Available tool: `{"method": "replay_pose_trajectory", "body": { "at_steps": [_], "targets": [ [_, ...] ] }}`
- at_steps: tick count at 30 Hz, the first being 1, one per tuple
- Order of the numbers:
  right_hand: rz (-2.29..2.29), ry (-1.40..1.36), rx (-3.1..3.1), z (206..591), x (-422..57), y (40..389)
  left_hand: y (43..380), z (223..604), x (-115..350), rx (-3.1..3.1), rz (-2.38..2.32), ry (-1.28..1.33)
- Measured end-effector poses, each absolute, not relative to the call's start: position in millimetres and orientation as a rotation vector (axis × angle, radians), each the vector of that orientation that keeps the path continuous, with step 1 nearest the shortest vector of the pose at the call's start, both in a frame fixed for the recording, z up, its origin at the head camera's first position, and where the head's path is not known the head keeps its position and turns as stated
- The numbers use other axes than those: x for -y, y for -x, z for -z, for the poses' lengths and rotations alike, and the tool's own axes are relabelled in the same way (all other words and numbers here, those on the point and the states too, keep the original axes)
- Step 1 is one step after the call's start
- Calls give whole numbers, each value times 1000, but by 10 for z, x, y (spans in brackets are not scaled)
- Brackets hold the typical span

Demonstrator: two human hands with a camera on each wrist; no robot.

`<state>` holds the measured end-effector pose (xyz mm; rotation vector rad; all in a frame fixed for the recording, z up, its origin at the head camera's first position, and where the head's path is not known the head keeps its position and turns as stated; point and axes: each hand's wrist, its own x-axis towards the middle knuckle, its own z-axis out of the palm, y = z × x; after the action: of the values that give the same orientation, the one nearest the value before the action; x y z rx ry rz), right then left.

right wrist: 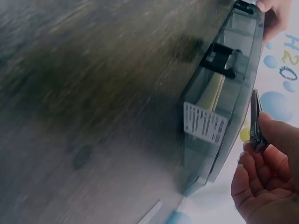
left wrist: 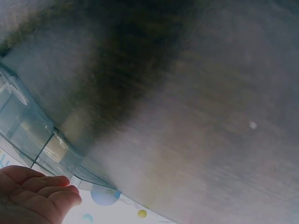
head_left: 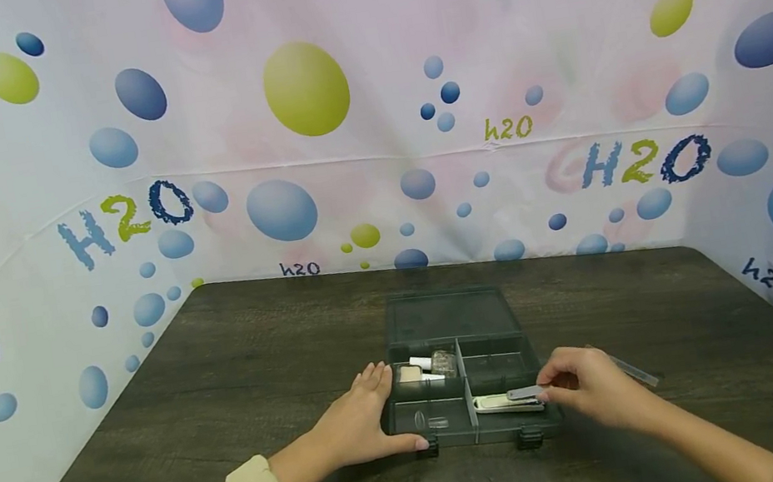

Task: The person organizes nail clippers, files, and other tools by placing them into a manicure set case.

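Observation:
A dark see-through divided box (head_left: 451, 438) lies on the table with its lid (head_left: 452, 317) raised at the back. My right hand (head_left: 595, 389) pinches a small metal nail clipper (right wrist: 255, 114) between thumb and fingers, over the front right compartment. A longer cream-coloured item (head_left: 490, 404) lies in that compartment; its kind is unclear. My left hand (head_left: 357, 424) rests against the box's left side, fingers extended, thumb at the front edge by a latch (head_left: 428, 447). Small bottles (head_left: 444, 362) with white caps fill the back left compartment. Small clear pieces (head_left: 436, 422) lie in the front left one.
To the right of the box, partly behind my right hand, a clear narrow strip (head_left: 636, 371) lies on the dark wooden table (head_left: 282, 350). A second latch (head_left: 529, 438) hangs at the box's front. A patterned curtain (head_left: 370, 134) stands behind the table.

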<state>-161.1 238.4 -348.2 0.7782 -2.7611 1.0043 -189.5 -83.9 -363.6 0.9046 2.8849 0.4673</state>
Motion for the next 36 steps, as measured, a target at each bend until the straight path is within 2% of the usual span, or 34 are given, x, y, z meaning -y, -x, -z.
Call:
{"method": "replay_pose_trajectory", "body": {
  "at_steps": [18,30,36],
  "targets": [
    [-753,-1127,2795,3558,-2085,1773,1911,3666,841,-2886,-475,-894],
    [-760,-1170,2892,3534,-2060,1838,1908,3664,835,-2890,-470,-902],
    [-611,-1216,2958,3479,-2015,1877,1902,3668,838,-2888,-461,-878]
  ]
}}
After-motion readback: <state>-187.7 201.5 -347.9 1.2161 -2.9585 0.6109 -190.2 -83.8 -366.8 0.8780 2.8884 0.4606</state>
